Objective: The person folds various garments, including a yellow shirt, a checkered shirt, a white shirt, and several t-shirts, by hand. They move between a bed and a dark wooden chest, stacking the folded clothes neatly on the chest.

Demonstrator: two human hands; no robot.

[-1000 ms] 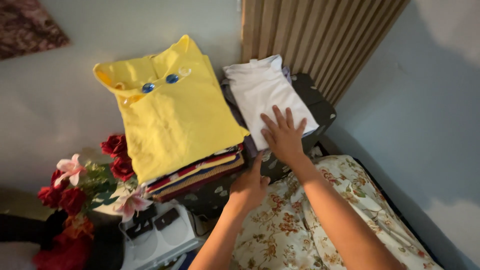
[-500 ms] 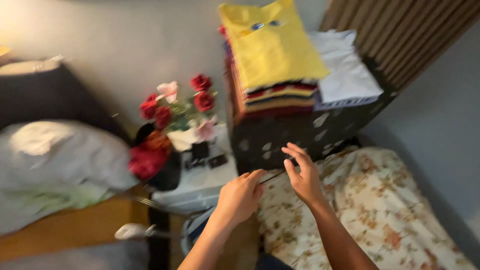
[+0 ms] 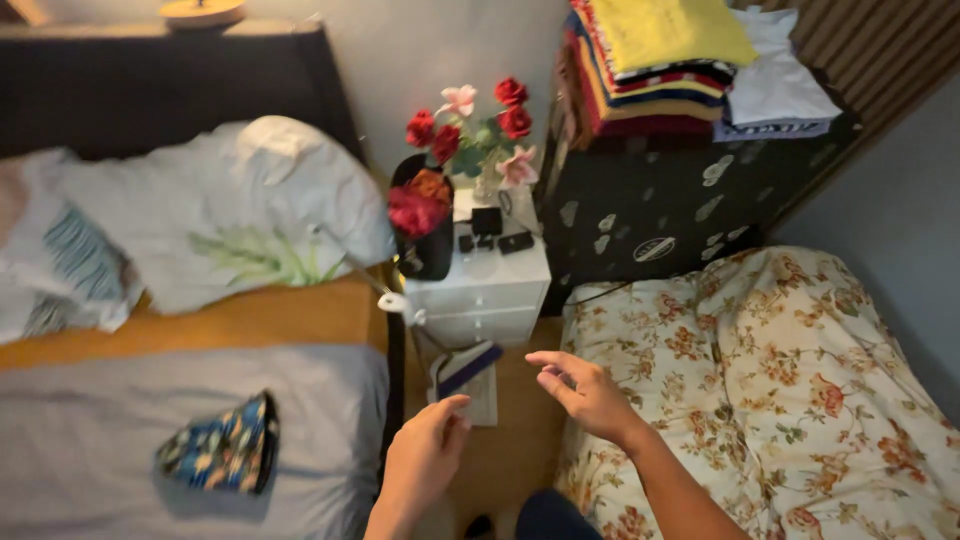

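Cream floral bedding (image 3: 780,380), rumpled, beside right hand (image 3: 585,395)

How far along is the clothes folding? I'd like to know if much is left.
Done: a stack of folded shirts and a folded white garment sit on the dark cabinet. In hand: nothing; the left hand and right hand hover empty between the beds. Left: a patterned cloth on the grey bed, and the rumpled white bedding, lie unfolded.

- A white nightstand (image 3: 483,285) stands between two beds, against a pale wall (image 3: 440,45).
- A dark cabinet (image 3: 680,215) stands beside wooden slats (image 3: 880,50).
- Dim, warm light.
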